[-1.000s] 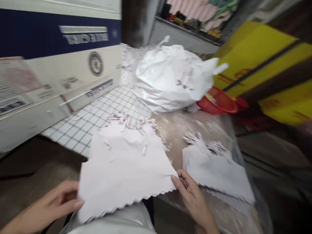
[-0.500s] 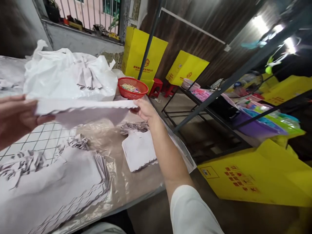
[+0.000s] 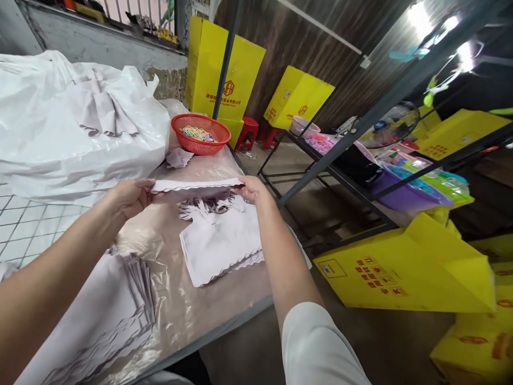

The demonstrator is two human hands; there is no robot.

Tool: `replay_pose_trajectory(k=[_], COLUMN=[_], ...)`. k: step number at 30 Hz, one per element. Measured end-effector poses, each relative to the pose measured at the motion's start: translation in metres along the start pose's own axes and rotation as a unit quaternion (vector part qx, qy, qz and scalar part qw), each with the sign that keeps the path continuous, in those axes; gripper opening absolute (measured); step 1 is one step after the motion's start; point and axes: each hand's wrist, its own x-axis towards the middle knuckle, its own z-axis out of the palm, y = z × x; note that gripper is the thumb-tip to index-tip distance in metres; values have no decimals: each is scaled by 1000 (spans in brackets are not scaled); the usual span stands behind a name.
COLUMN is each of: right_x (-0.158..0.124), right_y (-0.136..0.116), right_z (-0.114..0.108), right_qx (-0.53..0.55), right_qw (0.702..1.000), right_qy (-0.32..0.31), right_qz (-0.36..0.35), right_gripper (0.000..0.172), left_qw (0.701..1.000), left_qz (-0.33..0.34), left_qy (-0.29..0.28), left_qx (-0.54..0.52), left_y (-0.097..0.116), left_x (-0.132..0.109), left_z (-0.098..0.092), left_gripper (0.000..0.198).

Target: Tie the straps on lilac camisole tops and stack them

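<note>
A pale lilac cloth piece (image 3: 194,185) with a wavy edge is stretched between my two hands, above the table. My left hand (image 3: 134,198) pinches its left end; my right hand (image 3: 251,189) pinches the right end. Just below it lies a small stack of similar cloth pieces (image 3: 220,243), with gathered strips at its top. At the lower left a larger stack of cloth pieces (image 3: 100,315) is fanned out, its left part hidden behind my left forearm.
A red basket (image 3: 200,140) of small beige items stands at the table's far edge. White plastic bags (image 3: 132,133) with a cloth on top fill the back left. Plastic sheeting covers the table (image 3: 172,299). To the right are a metal rack (image 3: 328,166) and a yellow box (image 3: 409,272).
Both hands have come closer together, the left one moving right, and the cloth is now lower, right above the small stack. The view has shifted to the right.
</note>
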Motion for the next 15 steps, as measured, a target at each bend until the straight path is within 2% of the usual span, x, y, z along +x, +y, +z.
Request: replay_pose_trajectory(k=[4,6,9,13,15], right_x=[-12,-26,-54,-86,-94], right_y=[-26,-29,-9,41,62], right_z=[-22,-41,-78,-119,-129], right_qx=[22,24,-20,-149,-184], right_qw=[999,998,995,987,982], right_qy=[-8,-14,-21,13,32], right_qz=[-36,-65,-95,-52,-40], right_gripper=[15,15,23,35,38], left_qw=[999,999,999,977,964], left_qz=[12,27,-18,-199,-250], left_qy=[39,22,-32,-67,-75], left_qx=[-6,-20,-22,36,55], left_y=[36,37,4,-66,-90], left_x=[-24,-46,-88,-137,-150], left_z=[28,37,41,43,45], left_gripper=[11,15,24,40,46])
